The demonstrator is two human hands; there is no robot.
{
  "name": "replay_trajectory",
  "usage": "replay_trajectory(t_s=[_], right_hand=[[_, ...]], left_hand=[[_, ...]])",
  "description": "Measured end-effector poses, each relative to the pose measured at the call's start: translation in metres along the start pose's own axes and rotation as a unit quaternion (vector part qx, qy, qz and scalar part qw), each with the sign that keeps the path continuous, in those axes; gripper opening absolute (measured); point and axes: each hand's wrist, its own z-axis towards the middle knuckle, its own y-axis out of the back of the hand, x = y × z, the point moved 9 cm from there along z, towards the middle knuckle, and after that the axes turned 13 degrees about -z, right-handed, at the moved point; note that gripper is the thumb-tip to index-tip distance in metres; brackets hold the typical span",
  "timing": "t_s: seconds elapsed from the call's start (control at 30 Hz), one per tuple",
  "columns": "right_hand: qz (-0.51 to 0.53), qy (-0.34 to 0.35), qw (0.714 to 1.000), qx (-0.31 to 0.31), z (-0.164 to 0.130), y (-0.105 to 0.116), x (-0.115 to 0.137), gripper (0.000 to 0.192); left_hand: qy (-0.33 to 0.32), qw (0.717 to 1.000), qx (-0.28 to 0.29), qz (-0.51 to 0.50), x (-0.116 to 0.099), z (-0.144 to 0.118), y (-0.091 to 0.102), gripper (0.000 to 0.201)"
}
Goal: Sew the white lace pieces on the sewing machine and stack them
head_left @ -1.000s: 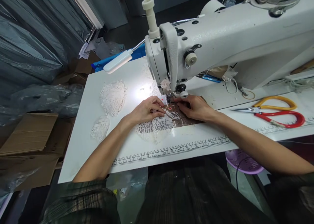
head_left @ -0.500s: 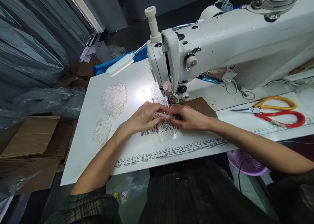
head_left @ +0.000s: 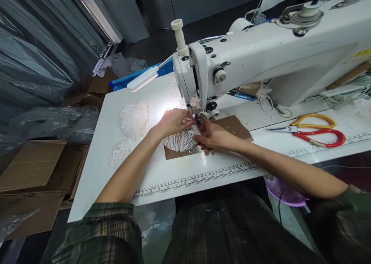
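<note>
1. Both our hands work one white lace piece (head_left: 181, 140); it lies on a brown card sheet (head_left: 232, 125) on the white table (head_left: 95, 163), just in front of the needle area of the sewing machine (head_left: 261, 59); the lace's far edge reaches up to the presser foot (head_left: 199, 119).
2. Our left hand (head_left: 174, 121) rests on the lace's far left edge; its fingers are curled together and pinch the lace near the foot.
3. Our right hand (head_left: 213, 136) sits on the right side of the lace; its fingers are closed on the lace's edge and touch the card under it; the two hands are nearly touching at the foot.
4. Beside the lace, to the left, we see a second lace piece (head_left: 135, 117) lying flat on the table, and a smaller lace scrap (head_left: 119, 153) nearer to us; both are apart from our hands.
5. A lamp head (head_left: 143, 78) on a bendy neck hangs over the table's far left part; a bright patch falls on the table under it.
6. Well to the right lie scissors (head_left: 313, 131) with one yellow and one red handle, blades pointing toward the machine.
7. Along the table's near edge runs a printed ruler strip (head_left: 188, 179); below the table at the right shows a purple basket (head_left: 285, 192); cardboard boxes (head_left: 31, 167) sit on the floor at the left.
</note>
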Motion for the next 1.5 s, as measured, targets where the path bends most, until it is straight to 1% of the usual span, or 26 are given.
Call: replay_trajectory(t_s=[0.03, 0.07, 0.13, 0.17, 0.2, 0.23, 0.27, 0.3, 0.37, 0.4, 0.47, 0.6, 0.7, 0.8, 0.87, 0.93, 1.0, 1.07, 1.2, 1.27, 1.33, 1.43, 1.5], right_hand=[[-0.075, 0.011, 0.997, -0.027, 0.001, 0.009, 0.0, 0.037], [-0.15, 0.026, 0.987, -0.053, 0.001, 0.019, 0.001, 0.035], [-0.271, 0.063, 0.956, -0.095, -0.001, 0.035, 0.003, 0.028], [-0.312, 0.083, 0.94, -0.107, -0.002, 0.04, 0.004, 0.026], [-0.341, 0.105, 0.927, -0.115, -0.002, 0.043, 0.006, 0.026], [-0.363, 0.131, 0.915, -0.122, -0.003, 0.045, 0.008, 0.028], [-0.378, 0.155, 0.904, -0.128, -0.003, 0.045, 0.01, 0.032], [-0.39, 0.175, 0.894, -0.133, -0.002, 0.043, 0.012, 0.035], [-0.411, 0.2, 0.879, -0.133, -0.001, 0.036, 0.013, 0.039], [-0.418, 0.207, 0.874, -0.132, 0.0, 0.033, 0.012, 0.039], [-0.419, 0.218, 0.871, -0.133, 0.001, 0.026, 0.009, 0.038], [-0.374, 0.239, 0.881, -0.162, -0.006, 0.024, 0.005, 0.036], [-0.359, 0.236, 0.885, -0.179, -0.011, 0.025, 0.004, 0.036], [-0.354, 0.233, 0.887, -0.182, -0.012, 0.024, 0.003, 0.036], [-0.349, 0.239, 0.887, -0.185, -0.012, 0.024, 0.003, 0.036], [-0.335, 0.246, 0.888, -0.196, -0.013, 0.026, 0.003, 0.038], [-0.31, 0.252, 0.893, -0.207, -0.013, 0.031, 0.001, 0.038], [-0.281, 0.254, 0.9, -0.214, -0.014, 0.036, 0.0, 0.037], [-0.255, 0.256, 0.906, -0.218, -0.015, 0.043, -0.001, 0.034], [-0.262, 0.268, 0.904, -0.207, -0.015, 0.042, -0.001, 0.034], [-0.281, 0.289, 0.894, -0.194, -0.016, 0.037, 0.001, 0.036], [-0.333, 0.314, 0.869, -0.188, -0.018, 0.028, 0.004, 0.038], [-0.376, 0.302, 0.855, -0.19, -0.017, 0.023, 0.005, 0.039]], left_hand=[[-0.005, 0.999, -0.012, 0.031, 0.002, 0.004, -0.002, 0.018], [-0.012, 0.997, -0.039, 0.058, 0.002, 0.005, -0.001, 0.02], [-0.038, 0.987, -0.121, 0.094, 0.0, -0.003, 0.008, 0.027], [-0.055, 0.98, -0.161, 0.1, -0.003, -0.011, 0.014, 0.027], [-0.078, 0.974, -0.188, 0.098, -0.006, -0.02, 0.018, 0.024], [-0.106, 0.97, -0.199, 0.085, -0.012, -0.03, 0.019, 0.02], [-0.139, 0.969, -0.193, 0.066, -0.018, -0.038, 0.018, 0.018], [-0.173, 0.969, -0.173, 0.039, -0.025, -0.046, 0.014, 0.017], [-0.222, 0.968, -0.112, -0.02, -0.036, -0.058, 0.002, 0.016], [-0.231, 0.968, -0.087, -0.045, -0.04, -0.062, -0.004, 0.016], [-0.231, 0.969, -0.063, -0.063, -0.043, -0.067, -0.016, 0.014], [-0.239, 0.967, -0.091, 0.005, -0.045, -0.069, -0.029, 0.017], [-0.261, 0.956, -0.127, 0.049, -0.054, -0.072, -0.028, 0.015], [-0.246, 0.952, -0.156, 0.088, -0.062, -0.074, -0.026, 0.013], [-0.238, 0.955, -0.15, 0.099, -0.068, -0.074, -0.029, 0.014], [-0.255, 0.952, -0.139, 0.101, -0.074, -0.077, -0.034, 0.012], [-0.278, 0.944, -0.142, 0.108, -0.078, -0.08, -0.037, 0.008], [-0.289, 0.938, -0.152, 0.119, -0.079, -0.082, -0.038, 0.006], [-0.287, 0.933, -0.164, 0.14, -0.076, -0.083, -0.038, 0.01], [-0.286, 0.932, -0.169, 0.147, -0.076, -0.084, -0.038, 0.012], [-0.286, 0.931, -0.173, 0.15, -0.077, -0.085, -0.038, 0.011], [-0.294, 0.926, -0.173, 0.163, -0.08, -0.086, -0.038, 0.01], [-0.303, 0.922, -0.167, 0.172, -0.081, -0.087, -0.039, 0.011]])
